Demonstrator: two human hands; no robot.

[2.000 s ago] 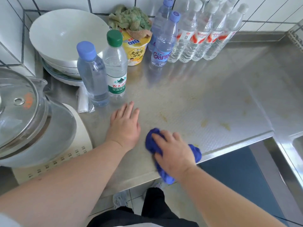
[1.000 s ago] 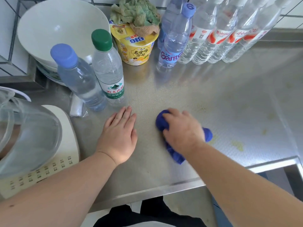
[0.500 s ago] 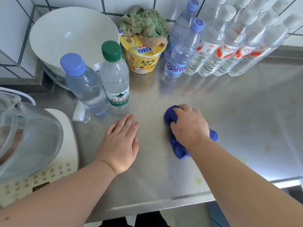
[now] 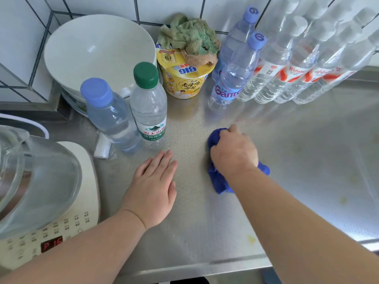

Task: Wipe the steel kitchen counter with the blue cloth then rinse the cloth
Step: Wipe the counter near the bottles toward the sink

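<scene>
Leftmost, left hand [image 4: 154, 185] lying flat, fingers straight, on steel counter [image 4: 297, 160], just in front of green-capped bottle [image 4: 149, 105]. Right of that bottle, nearer the front edge, right hand [image 4: 234, 151] clenched around bunched blue cloth [image 4: 218, 181], pressing it onto the steel.

Your blue cloth [image 4: 218, 182] is bunched into a loose wad, not spread flat at all. It's a deep royal blue, kind of a plush microfibre look. It sits on the steel counter [image 4: 307, 160] around the middle, a bit in front of the row of water bottles. You can only see it in pieces: a rounded lump poking out at the far side, a small corner out to the right, and a bigger floppy tail trailing toward the front edge. The counter itself is brushed steel with a fine embossed honeycomb pattern and a few yellowish stains toward the front and right.
</scene>
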